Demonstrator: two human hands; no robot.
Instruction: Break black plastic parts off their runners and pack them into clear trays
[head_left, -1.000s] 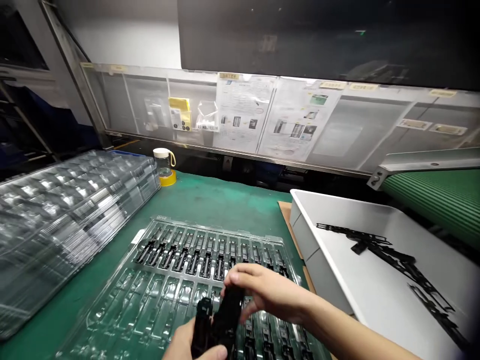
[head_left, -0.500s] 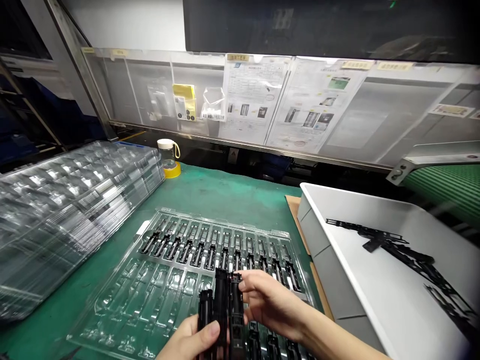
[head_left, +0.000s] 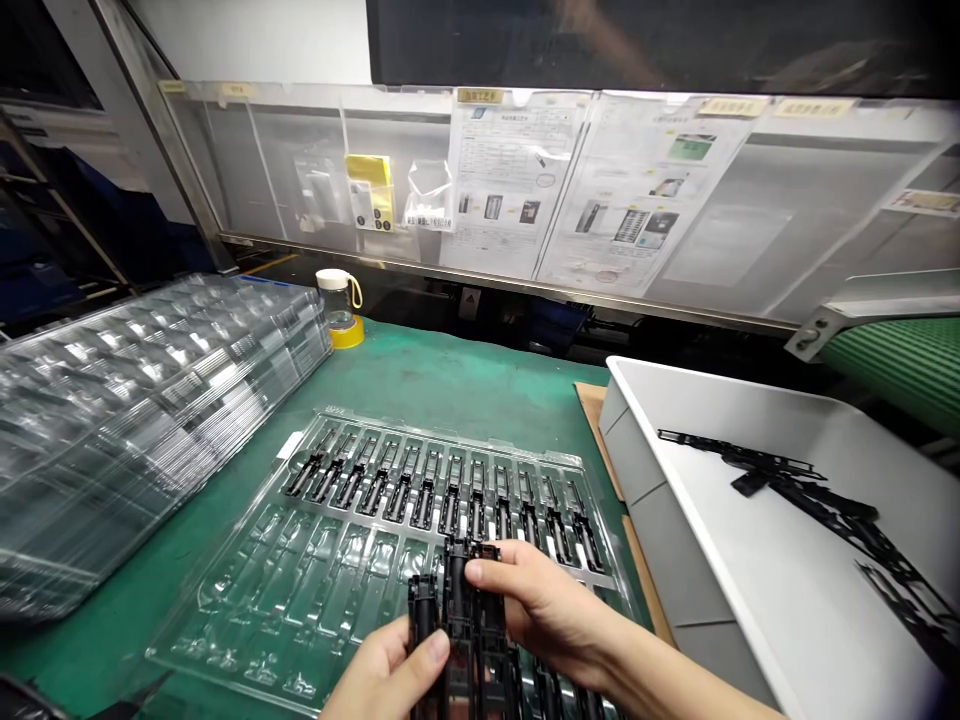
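I had both hands closed on a cluster of black frame-like parts (head_left: 459, 600), held over the near row of the clear blister tray (head_left: 300, 590) on the green counter (head_left: 450, 365). My left hand (head_left: 390, 665) was clamped round their left side, thumb across the front; my right hand (head_left: 544, 610) pinched them at the upper right. By my judgement the filling was well over half done: the tray's far row held a black part in every pocket I could make out, and parts showed in the near row at its right end. The near row's left pockets were bare, so those were left; the pockets under my hands I couldn't tell. To the right, the white bin (head_left: 787, 610) held a few loose black frames (head_left: 825, 510), overlapping. To the left stood a stack of clear trays (head_left: 172, 400), with no parts visible in the top one
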